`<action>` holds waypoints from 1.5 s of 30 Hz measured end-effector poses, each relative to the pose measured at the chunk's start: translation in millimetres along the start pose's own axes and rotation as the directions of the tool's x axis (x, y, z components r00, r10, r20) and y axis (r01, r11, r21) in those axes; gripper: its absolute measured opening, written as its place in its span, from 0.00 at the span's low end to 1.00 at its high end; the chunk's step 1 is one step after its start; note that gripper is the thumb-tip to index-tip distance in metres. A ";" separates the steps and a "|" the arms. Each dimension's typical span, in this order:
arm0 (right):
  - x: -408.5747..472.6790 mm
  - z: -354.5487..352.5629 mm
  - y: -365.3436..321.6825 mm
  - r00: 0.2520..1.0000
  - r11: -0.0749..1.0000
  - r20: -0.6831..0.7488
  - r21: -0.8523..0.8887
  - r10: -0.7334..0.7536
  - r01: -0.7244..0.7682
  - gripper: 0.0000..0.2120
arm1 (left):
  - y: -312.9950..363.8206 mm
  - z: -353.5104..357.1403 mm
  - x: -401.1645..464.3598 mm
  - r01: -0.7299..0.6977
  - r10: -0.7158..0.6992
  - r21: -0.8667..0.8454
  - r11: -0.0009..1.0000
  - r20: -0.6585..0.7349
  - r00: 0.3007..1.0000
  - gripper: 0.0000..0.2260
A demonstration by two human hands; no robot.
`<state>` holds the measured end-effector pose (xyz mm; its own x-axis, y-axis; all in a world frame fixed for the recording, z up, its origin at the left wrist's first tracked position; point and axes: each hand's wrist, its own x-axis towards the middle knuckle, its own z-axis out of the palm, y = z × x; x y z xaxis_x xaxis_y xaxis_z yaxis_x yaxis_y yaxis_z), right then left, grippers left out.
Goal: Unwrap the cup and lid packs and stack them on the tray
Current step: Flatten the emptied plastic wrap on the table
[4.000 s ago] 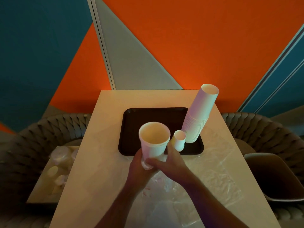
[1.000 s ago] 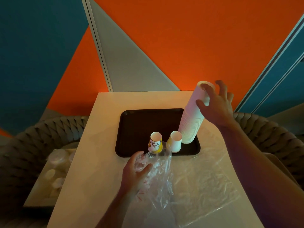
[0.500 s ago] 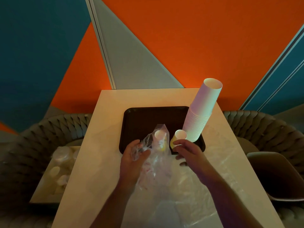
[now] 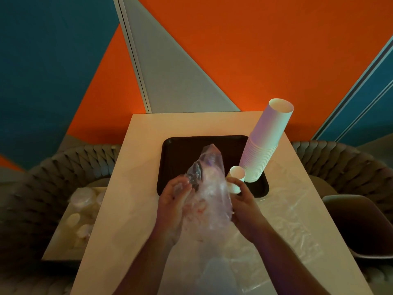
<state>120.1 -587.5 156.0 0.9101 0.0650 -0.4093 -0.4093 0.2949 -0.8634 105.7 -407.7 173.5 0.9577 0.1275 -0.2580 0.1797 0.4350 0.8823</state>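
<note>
Both hands' fingers grip plastic wrap (image 4: 209,188) over beige table (image 4: 136,188); orange wall (image 4: 255,50) behind.

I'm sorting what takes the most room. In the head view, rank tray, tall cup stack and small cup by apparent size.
1. Tray, though the wrapper hides part.
2. Tall cup stack.
3. Small cup, clearly smallest.
</note>
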 end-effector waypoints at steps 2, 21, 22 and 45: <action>2.5 -9.4 -5.7 0.997 0.996 -0.024 -0.054 -0.076 0.074 0.19 | 0.1 -9.8 1.5 0.030 -0.025 0.081 0.996 -0.065 0.998 0.05; 2.1 -48.6 -53.0 0.977 0.971 0.051 -0.109 -0.206 0.210 0.09 | 31.6 -13.2 9.2 -0.117 -0.094 0.608 0.786 0.305 0.948 0.09; 2.3 -48.3 -57.1 0.975 0.966 0.075 -0.135 -0.210 0.218 0.11 | 35.7 -9.9 10.3 -0.117 -0.105 0.603 0.789 0.320 0.942 0.09; 15.8 -0.3 -121.2 0.972 0.983 0.153 -0.023 -0.178 0.184 0.26 | 109.1 36.0 33.4 -0.189 0.016 0.407 0.894 0.392 0.920 0.22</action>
<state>184.1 -622.6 254.1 0.9674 0.1570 -0.1986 -0.2364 0.2794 -0.9306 165.4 -388.1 275.4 0.9720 -0.2247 -0.0691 0.0713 0.0020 0.9975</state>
